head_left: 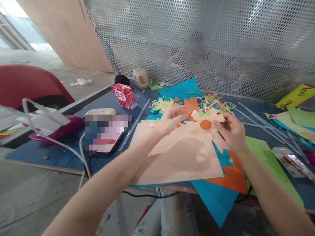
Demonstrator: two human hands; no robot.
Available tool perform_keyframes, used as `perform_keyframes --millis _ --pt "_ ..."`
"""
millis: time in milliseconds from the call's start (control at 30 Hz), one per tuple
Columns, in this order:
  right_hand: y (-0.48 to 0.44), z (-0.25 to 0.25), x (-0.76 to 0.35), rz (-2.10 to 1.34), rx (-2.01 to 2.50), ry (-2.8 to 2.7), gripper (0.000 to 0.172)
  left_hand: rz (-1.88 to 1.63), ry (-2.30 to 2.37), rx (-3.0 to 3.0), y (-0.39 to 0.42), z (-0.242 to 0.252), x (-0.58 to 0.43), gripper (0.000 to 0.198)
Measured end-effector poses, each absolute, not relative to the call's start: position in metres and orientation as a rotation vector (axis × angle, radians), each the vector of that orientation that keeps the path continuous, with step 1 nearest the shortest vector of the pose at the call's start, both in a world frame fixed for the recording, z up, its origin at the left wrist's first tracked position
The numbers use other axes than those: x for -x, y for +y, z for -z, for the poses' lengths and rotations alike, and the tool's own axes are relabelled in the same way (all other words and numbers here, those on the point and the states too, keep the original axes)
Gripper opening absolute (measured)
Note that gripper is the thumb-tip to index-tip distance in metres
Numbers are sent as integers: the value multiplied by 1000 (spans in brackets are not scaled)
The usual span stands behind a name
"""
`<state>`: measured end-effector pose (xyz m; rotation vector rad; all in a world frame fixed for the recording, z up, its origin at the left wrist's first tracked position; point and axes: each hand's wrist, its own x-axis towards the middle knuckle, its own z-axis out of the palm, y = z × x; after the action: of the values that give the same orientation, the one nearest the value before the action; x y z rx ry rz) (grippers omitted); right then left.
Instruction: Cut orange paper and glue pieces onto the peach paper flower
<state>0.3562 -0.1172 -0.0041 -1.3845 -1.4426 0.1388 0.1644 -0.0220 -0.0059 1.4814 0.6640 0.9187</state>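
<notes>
A peach paper flower (206,122) with an orange round centre lies on a stack of peach paper sheets (179,160). My right hand (230,131) pinches the flower's right petals, fingers closed on them. My left hand (169,119) rests at the flower's left side, fingers curled over an orange paper piece (191,105); what it grips is partly hidden. Blue paper (216,196) and orange paper (233,173) stick out from under the stack.
A red carton (124,95), a phone-like slab (105,132), white cable (49,137) and clear sticks (135,126) lie left. Another paper flower (162,105), paper scraps (216,101), green paper (270,164), a glue packet (292,162) are around. Perforated metal wall (197,39) behind.
</notes>
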Motion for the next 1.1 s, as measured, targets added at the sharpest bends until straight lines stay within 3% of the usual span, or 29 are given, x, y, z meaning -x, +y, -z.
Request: perform_keyframes --millis 1100 --pt "-112 13 -362 -265 1306 -1433 12 -849 576 -1288 -3 24 -166 49"
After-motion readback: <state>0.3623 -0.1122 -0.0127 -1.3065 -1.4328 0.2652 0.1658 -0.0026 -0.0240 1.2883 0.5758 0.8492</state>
